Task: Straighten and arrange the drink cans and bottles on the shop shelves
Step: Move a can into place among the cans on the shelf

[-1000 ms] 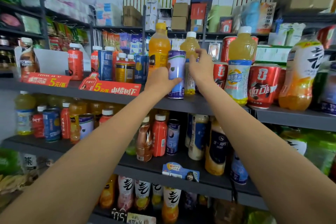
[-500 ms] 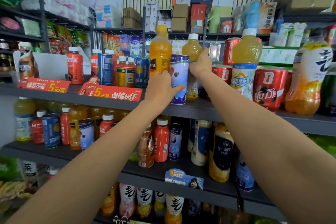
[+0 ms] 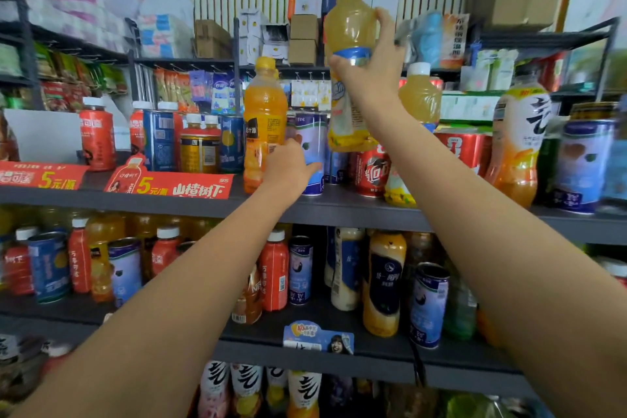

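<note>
Two bare hands raised at top grey metal shelf (image 3: 356, 210). Right hand (image 3: 369, 75) grips pale-yellow plastic juice bottle with white cap (image 3: 351, 24), held upright in air above shelf. Left hand (image 3: 288, 168) wraps blue-and-white drink can (image 3: 314, 146) standing on shelf beside tall orange soda bottle (image 3: 264, 122).

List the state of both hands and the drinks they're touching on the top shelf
Right hand: grips the pale yellow bottle.
Pale yellow bottle: lifted clear of the shelf, roughly upright, cap on.
Left hand: wrapped around the purple can.
Purple can: standing upright on the top shelf.
Orange bottle: upright beside the can, capped.
</note>
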